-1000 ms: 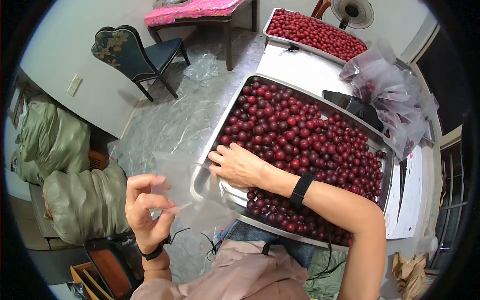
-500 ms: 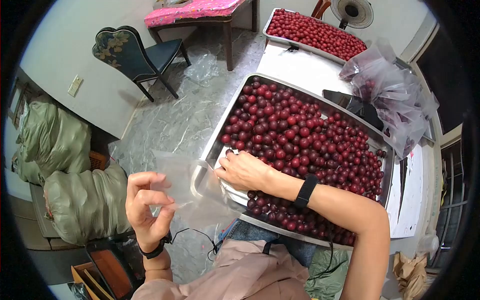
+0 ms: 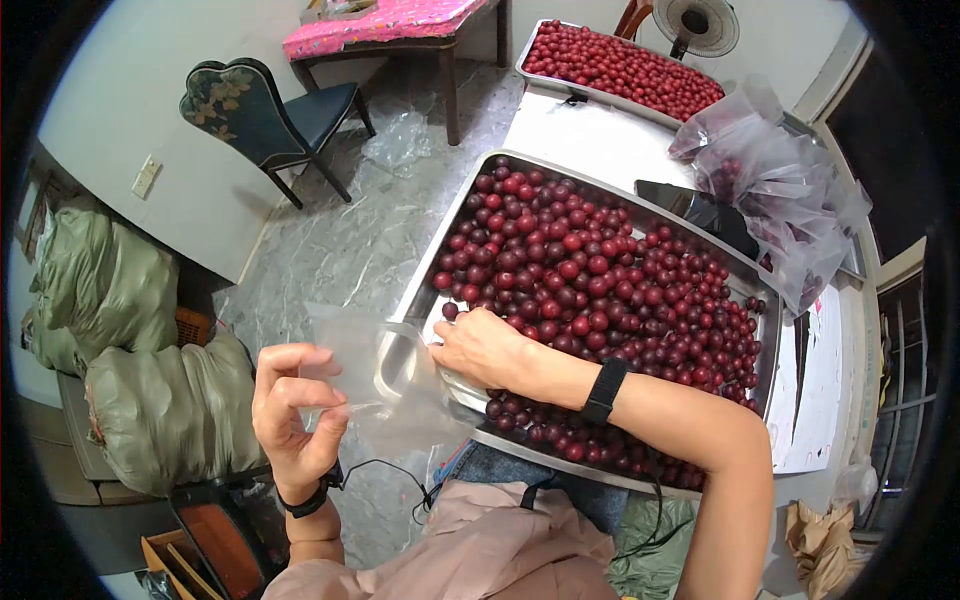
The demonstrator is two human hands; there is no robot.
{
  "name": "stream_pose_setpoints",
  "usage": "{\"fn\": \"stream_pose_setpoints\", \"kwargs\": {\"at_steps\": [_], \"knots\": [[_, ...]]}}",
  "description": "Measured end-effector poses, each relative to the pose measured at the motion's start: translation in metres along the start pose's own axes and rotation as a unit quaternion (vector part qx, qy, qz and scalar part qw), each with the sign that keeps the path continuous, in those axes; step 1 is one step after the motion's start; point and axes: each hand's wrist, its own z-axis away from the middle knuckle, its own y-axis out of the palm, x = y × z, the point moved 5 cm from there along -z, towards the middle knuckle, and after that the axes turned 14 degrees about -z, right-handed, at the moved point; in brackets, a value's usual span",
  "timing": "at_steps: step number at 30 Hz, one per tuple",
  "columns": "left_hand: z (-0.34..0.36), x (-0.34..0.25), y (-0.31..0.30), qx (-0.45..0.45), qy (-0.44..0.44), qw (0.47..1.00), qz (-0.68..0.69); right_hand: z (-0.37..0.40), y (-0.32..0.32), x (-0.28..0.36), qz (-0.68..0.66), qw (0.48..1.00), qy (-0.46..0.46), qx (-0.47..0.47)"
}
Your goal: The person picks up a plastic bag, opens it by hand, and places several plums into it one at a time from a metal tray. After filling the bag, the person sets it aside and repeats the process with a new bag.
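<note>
A clear plastic bag (image 3: 385,385) hangs between my two hands, sagging over the tray's left corner. My left hand (image 3: 302,410) pinches its left side, thumb against the bent fingers. At the bag's right edge, my right hand (image 3: 482,350) is closed with its fingers curled down; the fingertips are partly hidden but appear to grip the bag. Dark red plums (image 3: 560,275) fill much of the metal tray (image 3: 478,188) under my right forearm. One plum (image 3: 450,310) lies just beyond my right knuckles. Nothing shows inside the bag.
Behind stands a second tray (image 3: 519,62) of smaller-looking red fruit. To the right are filled plastic bags (image 3: 790,200) and a black object (image 3: 700,215). A fan (image 3: 695,25), a chair (image 3: 270,120) and a pink-covered table (image 3: 385,25) stand farther off. Green sacks (image 3: 175,410) sit left.
My right hand has drawn slightly down toward me, away from the plum at its fingers, which now shows apart. My left hand stays almost still on the bag. The view has shifted slightly.
</note>
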Motion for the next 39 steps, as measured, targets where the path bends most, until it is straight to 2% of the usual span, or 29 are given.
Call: {"fn": "stream_pose_setpoints", "kwargs": {"at_steps": [4, 8, 13, 15, 19, 25, 27, 29, 31, 35, 37, 39], "knots": [[-0.001, -0.002, 0.002, 0.002, -0.008, 1.000, 0.002, -0.003, -0.007, 0.003, 0.001, 0.997, 0.044, 0.062], [-0.003, -0.004, 0.004, -0.002, -0.001, 1.000, 0.002, -0.003, -0.004, -0.002, -0.031, 0.996, 0.059, 0.061], [-0.005, -0.003, 0.005, -0.003, 0.011, 1.000, -0.011, 0.006, -0.027, -0.012, -0.142, 0.984, 0.085, 0.072], [-0.006, -0.004, 0.006, -0.006, 0.017, 1.000, -0.011, 0.015, -0.036, -0.019, -0.182, 0.978, 0.090, 0.056], [-0.004, 0.000, 0.005, -0.007, 0.004, 1.000, -0.009, 0.046, -0.084, -0.039, -0.277, 0.950, 0.129, -0.062], [-0.004, 0.003, 0.003, -0.013, -0.010, 1.000, -0.002, 0.128, -0.115, -0.087, -0.289, 0.930, 0.165, -0.155], [-0.005, 0.003, 0.002, -0.010, 0.003, 1.000, -0.003, 0.153, -0.110, -0.098, -0.278, 0.924, 0.211, -0.153], [-0.005, 0.003, 0.003, -0.013, -0.006, 1.000, 0.002, 0.170, -0.105, -0.105, -0.276, 0.909, 0.291, -0.111], [-0.005, 0.003, 0.003, -0.014, -0.005, 1.000, 0.000, 0.179, -0.105, -0.106, -0.329, 0.885, 0.305, -0.123], [-0.006, 0.003, 0.001, -0.013, 0.000, 1.000, -0.005, 0.183, -0.104, -0.104, -0.310, 0.895, 0.287, -0.143], [-0.005, 0.002, 0.002, 0.018, 0.011, 1.000, -0.017, 0.182, -0.108, -0.100, -0.321, 0.892, 0.294, -0.123], [-0.005, 0.003, 0.002, 0.004, 0.004, 1.000, -0.007, 0.183, -0.111, -0.098, -0.314, 0.894, 0.300, -0.112]]}}
